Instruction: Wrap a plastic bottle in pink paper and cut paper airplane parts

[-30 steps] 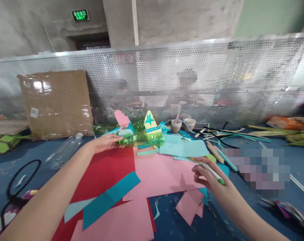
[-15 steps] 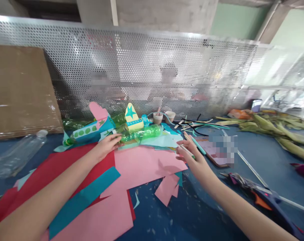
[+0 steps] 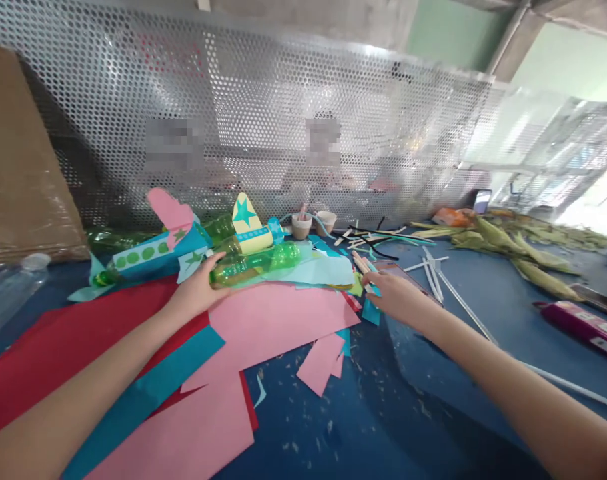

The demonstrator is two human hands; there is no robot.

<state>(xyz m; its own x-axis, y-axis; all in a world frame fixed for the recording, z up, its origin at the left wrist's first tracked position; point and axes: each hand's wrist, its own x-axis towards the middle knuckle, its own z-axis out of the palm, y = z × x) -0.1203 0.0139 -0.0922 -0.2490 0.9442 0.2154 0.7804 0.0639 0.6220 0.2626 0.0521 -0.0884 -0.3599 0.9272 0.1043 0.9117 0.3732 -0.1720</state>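
Note:
My left hand [image 3: 196, 293] is closed around the neck end of a green plastic bottle [image 3: 256, 262] lying on its side above sheets of pink paper [image 3: 278, 320] and red paper [image 3: 58, 340]. Behind it lie bottle rockets dressed in paper: a blue one with a pink fin [image 3: 153, 250] and one with a yellow star-marked fin [image 3: 247, 223]. My right hand [image 3: 396, 298] reaches over the paper pile's right edge with its fingers together on a thin white pen with a green end [image 3: 371, 288], mostly hidden by the fingers.
Blue table [image 3: 383, 413] strewn with paper scraps. Teal strip [image 3: 148, 393] at front left. Cardboard [image 3: 18, 173] and a clear bottle [image 3: 8, 287] at left. Two small cups [image 3: 313, 223], sticks and straws [image 3: 433, 280], corn husks [image 3: 513, 247], a purple box [image 3: 581, 323] at right. Perforated metal screen [image 3: 283, 120] behind.
The view swung right and down. My left hand closed on the green bottle and lifted its neck. My right hand carried the pen forward to the paper pile's right edge.

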